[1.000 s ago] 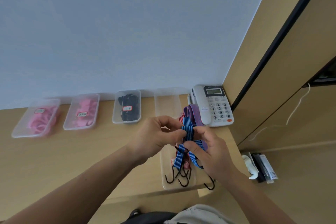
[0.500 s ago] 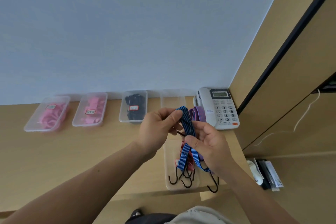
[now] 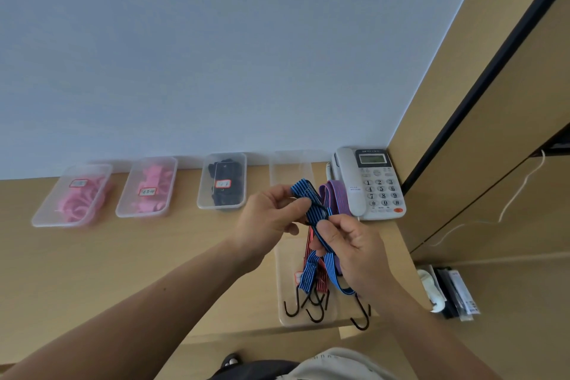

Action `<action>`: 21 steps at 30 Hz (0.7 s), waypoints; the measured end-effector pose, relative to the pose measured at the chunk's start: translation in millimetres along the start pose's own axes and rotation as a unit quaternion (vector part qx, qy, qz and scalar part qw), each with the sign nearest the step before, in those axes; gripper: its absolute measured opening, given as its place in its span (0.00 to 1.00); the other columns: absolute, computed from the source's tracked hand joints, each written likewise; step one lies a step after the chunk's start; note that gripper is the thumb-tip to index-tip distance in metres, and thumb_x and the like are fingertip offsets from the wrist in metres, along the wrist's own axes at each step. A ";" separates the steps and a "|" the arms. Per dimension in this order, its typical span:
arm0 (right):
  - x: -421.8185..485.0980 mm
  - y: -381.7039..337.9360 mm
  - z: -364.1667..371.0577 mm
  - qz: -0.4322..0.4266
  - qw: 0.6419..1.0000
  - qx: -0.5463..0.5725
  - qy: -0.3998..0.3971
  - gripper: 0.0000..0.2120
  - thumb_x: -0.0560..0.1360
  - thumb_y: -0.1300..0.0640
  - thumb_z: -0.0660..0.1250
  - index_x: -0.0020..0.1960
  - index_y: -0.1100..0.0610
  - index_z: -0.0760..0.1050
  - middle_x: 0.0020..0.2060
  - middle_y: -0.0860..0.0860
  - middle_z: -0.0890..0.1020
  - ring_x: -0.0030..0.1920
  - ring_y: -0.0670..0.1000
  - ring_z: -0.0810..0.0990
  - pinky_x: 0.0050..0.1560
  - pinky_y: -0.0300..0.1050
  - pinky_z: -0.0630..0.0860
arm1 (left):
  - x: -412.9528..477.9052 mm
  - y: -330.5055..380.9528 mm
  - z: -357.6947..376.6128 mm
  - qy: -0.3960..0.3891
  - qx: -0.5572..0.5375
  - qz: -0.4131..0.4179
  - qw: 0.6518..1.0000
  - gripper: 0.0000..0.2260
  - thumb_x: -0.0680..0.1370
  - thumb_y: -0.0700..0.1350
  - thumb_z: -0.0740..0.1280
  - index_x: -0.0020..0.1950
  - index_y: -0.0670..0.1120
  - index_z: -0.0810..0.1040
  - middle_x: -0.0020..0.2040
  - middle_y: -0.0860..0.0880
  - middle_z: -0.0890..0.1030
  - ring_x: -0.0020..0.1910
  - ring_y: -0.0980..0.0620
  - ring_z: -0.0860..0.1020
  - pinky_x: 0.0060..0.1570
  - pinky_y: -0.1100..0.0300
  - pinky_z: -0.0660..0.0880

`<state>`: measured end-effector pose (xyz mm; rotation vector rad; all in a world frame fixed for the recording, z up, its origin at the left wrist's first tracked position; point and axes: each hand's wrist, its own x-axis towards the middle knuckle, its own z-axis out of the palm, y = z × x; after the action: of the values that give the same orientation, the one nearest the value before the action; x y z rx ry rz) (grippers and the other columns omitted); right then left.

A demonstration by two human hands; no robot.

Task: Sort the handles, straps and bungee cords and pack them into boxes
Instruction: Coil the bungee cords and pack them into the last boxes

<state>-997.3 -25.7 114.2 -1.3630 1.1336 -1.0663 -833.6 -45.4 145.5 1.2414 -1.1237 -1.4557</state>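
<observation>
A blue striped bungee cord [image 3: 311,213] with black hooks is held up over the desk. My left hand [image 3: 271,219] pinches its folded upper part, and my right hand [image 3: 351,247] grips the strands just below. Its hooked ends hang down over a long clear box [image 3: 280,296] at the desk's front edge. A red striped cord [image 3: 320,284] lies in that box with several black hooks. A purple cord [image 3: 337,197] lies behind my hands, next to the phone.
Along the wall stand two clear boxes of pink items [image 3: 72,196] [image 3: 148,187], a box of black items [image 3: 223,183] and a clear lid or box [image 3: 291,165]. A white desk phone [image 3: 368,183] sits at the right corner. Wooden panels rise on the right.
The view shifted slightly. My hands stay on the blue cord; the left hand's pinch moved along the fold and the right hand slid a little lower on the strands.
</observation>
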 end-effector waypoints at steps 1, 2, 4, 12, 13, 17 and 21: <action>0.9 0.8 0.0 0.003 1.000 -0.004 0.002 0.07 0.79 0.61 0.64 0.45 0.60 0.79 0.31 0.52 0.82 0.33 0.49 0.79 0.38 0.40 0.78 | 1.3 0.1 -0.4 0.000 0.000 -0.003 1.000 0.07 0.79 0.38 0.67 0.56 0.39 0.78 0.46 0.42 0.86 0.41 0.51 0.81 0.36 0.62 0.76; 1.8 1.8 -0.1 0.006 1.000 -0.008 0.005 0.07 0.79 0.61 0.64 0.45 0.60 0.79 0.31 0.53 0.82 0.32 0.48 0.79 0.37 0.39 0.78 | 2.5 0.5 -0.7 -0.001 -0.001 -0.006 1.000 0.07 0.79 0.38 0.67 0.56 0.39 0.78 0.46 0.41 0.85 0.41 0.50 0.81 0.37 0.61 0.76; 3.9 3.9 0.3 0.017 1.000 -0.010 0.012 0.07 0.79 0.60 0.64 0.44 0.60 0.80 0.30 0.53 0.82 0.31 0.47 0.78 0.36 0.38 0.77 | 4.6 1.4 -0.7 -0.007 0.004 -0.003 1.000 0.05 0.79 0.38 0.67 0.54 0.40 0.78 0.46 0.40 0.85 0.40 0.50 0.80 0.37 0.60 0.76; 12.1 4.2 2.5 0.056 0.996 -0.064 0.042 0.20 0.77 0.46 0.63 0.38 0.63 0.77 0.28 0.54 0.82 0.27 0.49 0.79 0.32 0.41 0.77 | 11.8 -0.6 -3.0 0.023 0.178 0.143 0.973 0.07 0.79 0.40 0.68 0.51 0.52 0.80 0.41 0.57 0.86 0.37 0.63 0.81 0.40 0.68 0.76; 12.4 3.5 2.7 0.060 0.995 -0.063 0.045 0.21 0.77 0.45 0.62 0.39 0.62 0.77 0.28 0.54 0.82 0.27 0.48 0.79 0.32 0.40 0.76 | 12.1 -1.5 -3.7 0.031 0.213 0.177 0.960 0.07 0.78 0.40 0.68 0.52 0.52 0.81 0.42 0.58 0.85 0.39 0.63 0.82 0.42 0.67 0.78; 13.4 -3.3 6.7 0.074 0.996 -0.026 0.039 0.26 0.75 0.40 0.59 0.40 0.62 0.78 0.29 0.55 0.82 0.29 0.51 0.80 0.33 0.45 0.77 | 13.9 -6.0 -10.2 0.055 0.409 0.390 0.824 0.08 0.78 0.44 0.67 0.54 0.44 0.82 0.40 0.51 0.85 0.35 0.52 0.82 0.33 0.55 0.79; 15.7 -11.1 10.6 0.070 0.994 0.086 0.010 0.26 0.75 0.41 0.59 0.44 0.65 0.79 0.32 0.57 0.81 0.33 0.55 0.78 0.36 0.47 0.75 | 17.1 -19.2 -16.5 0.004 0.499 0.521 0.693 0.09 0.79 0.39 0.67 0.56 0.39 0.83 0.50 0.46 0.85 0.43 0.47 0.84 0.37 0.55 0.81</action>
<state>-983.4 -39.1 124.6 -1.1231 1.1088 -1.0520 -820.3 -59.8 122.0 0.8610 -2.2266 0.1361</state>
